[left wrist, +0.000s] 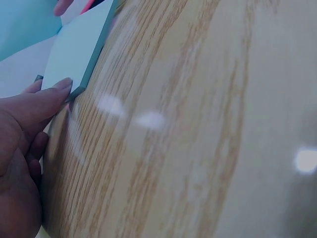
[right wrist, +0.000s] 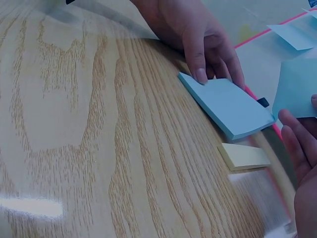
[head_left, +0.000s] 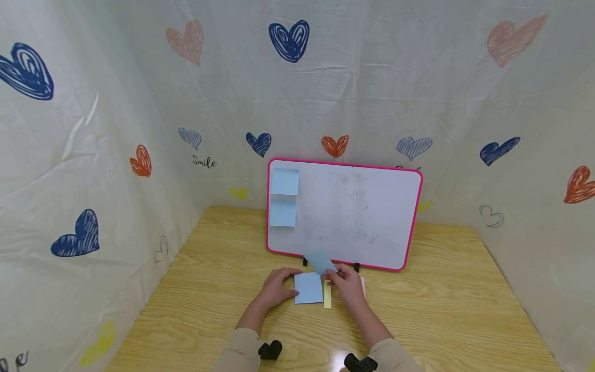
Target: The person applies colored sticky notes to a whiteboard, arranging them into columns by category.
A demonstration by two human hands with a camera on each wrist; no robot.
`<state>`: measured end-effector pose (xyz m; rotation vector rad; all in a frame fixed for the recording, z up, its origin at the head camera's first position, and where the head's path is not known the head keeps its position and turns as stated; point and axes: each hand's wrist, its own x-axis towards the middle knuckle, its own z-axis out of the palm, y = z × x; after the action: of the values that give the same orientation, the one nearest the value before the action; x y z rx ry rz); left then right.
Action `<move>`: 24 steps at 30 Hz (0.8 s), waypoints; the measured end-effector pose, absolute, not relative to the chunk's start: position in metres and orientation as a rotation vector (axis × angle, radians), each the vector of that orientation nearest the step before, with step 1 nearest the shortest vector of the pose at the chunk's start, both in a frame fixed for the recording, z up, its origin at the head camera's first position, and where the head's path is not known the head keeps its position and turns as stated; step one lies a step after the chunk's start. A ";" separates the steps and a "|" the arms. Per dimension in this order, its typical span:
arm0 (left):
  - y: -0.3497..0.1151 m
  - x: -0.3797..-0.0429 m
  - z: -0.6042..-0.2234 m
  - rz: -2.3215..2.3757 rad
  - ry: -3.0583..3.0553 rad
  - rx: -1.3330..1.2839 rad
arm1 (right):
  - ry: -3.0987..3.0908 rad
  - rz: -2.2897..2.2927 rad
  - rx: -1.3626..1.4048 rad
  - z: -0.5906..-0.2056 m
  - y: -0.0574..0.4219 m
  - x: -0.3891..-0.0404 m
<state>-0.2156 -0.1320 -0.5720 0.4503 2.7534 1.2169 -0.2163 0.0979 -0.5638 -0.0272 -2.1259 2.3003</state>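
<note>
My left hand [head_left: 277,289] holds the left edge of a thick pad of light blue sticky notes [head_left: 309,288], its thumb on the top sheet in the left wrist view. A single blue sticky note [head_left: 318,261] is pinched between the thumb and fingers of my right hand [head_left: 348,285], tilted just beyond the pad and overlapping the whiteboard's lower edge in the head view. Two more blue notes, an upper one [head_left: 285,182] and a lower one [head_left: 282,214], stick to the left side of the pink-framed whiteboard [head_left: 344,212], their lower edges lifting slightly.
A narrow yellow sticky-note pad [right wrist: 243,156] lies just right of the blue pad. Partly behind my right hand is a pink pad [head_left: 363,288]. The whiteboard leans back on black feet [head_left: 356,267] at the far side of the wooden table [head_left: 455,310], before a heart-patterned curtain [head_left: 372,93].
</note>
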 end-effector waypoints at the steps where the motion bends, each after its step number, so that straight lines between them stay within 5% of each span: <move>1: -0.132 -0.216 -0.572 1.213 2.756 0.452 | -2.118 2.296 -0.024 -0.564 0.098 -0.216; 24: -0.138 -0.225 -0.545 1.467 2.600 0.334 | -2.118 2.297 0.069 -0.545 0.089 -0.219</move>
<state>-0.2251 -0.1376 -0.5452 0.3338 2.6005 1.4673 -0.2191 0.0891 -0.5455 0.0693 -2.1181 2.2973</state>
